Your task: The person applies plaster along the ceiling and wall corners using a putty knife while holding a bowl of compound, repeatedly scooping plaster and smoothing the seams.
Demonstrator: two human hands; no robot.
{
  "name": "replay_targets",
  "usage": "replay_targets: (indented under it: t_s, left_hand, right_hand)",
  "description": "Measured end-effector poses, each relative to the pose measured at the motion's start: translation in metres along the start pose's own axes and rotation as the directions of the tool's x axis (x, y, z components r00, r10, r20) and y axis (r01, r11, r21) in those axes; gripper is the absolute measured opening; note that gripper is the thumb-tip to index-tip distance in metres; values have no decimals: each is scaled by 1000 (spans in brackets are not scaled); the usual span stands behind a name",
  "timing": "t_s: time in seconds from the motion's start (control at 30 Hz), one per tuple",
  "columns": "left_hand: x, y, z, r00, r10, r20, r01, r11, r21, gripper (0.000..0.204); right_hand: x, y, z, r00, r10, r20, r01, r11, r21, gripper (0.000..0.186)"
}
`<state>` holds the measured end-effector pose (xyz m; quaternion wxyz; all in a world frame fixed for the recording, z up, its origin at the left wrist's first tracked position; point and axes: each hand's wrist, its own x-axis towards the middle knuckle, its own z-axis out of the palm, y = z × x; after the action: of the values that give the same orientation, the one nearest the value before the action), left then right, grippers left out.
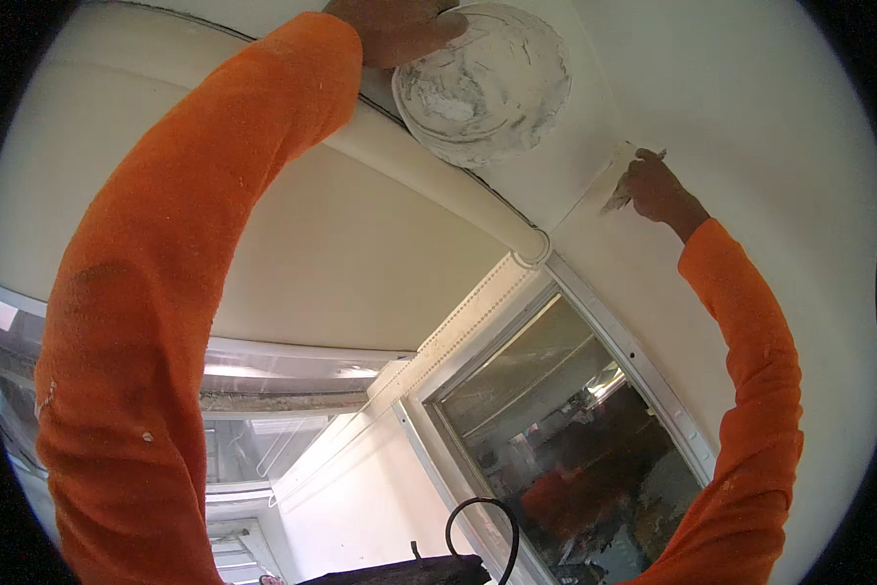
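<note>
The weak point, I judge, is the pan [492, 83], a round, paste-smeared thing at the top centre of the frame, which the left hand [399, 31] carries by one side. That hand is curled in at the rim with its thumb toward the inside; its other fingers are out of sight, so I cannot tell how firm the hold is. With the weight all to one side, a tiring wrist could let the pan tip and spill white paste [448, 105] down the roller blind [360, 244], whose tube runs just beside and below it in the picture. At the upper right, the right hand [661, 190] is mostly closed around what looks like a thin, pale scraper [618, 174] (small and partly hidden, so its shape is uncertain), set at the corner line of the wall [750, 127]. Too steep or hard a push there could gouge the surface or leave ridges; overloading the edge could drop blobs onto the window [555, 419] below. Both arms reach far out, so fatigue could make either slip likelier.
</note>
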<state>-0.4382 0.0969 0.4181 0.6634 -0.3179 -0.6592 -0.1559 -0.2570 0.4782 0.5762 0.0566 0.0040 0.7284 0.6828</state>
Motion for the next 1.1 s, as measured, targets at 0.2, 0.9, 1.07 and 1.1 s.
replay_targets:
  t_s: [0.2,0.9,1.07,1.1]
  left_hand:
    - [1,-5,13,999,-12,-44,10,999,-50,46]
    - [-1,-1,10,997,-71,26,74,990,-122,48]
    - [4,4,1,999,-53,14,54,992,-116,49]
    - [4,2,0,997,-62,41,64,995,-72,50]
  right_hand:
    - [16,-8,2,960,228,-162,-196,962,190,23]
    - [17,-29,2,903,362,-230,-267,895,358,32]
    - [16,2,19,970,191,-154,-167,974,156,26]
    - [24,5,17,997,34,-65,-36,999,-31,32]
